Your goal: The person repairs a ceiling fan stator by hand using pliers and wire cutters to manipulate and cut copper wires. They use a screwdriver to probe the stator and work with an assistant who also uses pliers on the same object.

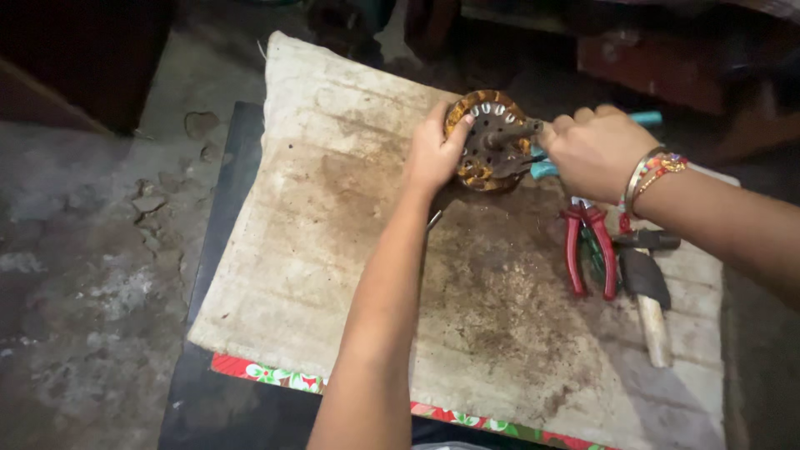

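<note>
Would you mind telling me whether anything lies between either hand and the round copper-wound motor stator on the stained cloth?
Nothing visible does. The left hand already grips the stator at its left rim, and the right hand holds teal-handled pliers against its central shaft. The red-handled pliers and hammer lie aside.

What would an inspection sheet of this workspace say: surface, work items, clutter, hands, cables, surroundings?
Surface: stained cloth over a dark board.
Work items: round motor stator with copper windings; teal-handled tool.
Clutter: red-handled pliers, hammer at the right.
Hands: left hand grips the stator rim; right hand holds the teal-handled tool at its shaft.
Cables: nothing seen.
Surroundings: rough concrete floor, dark furniture behind.
</note>
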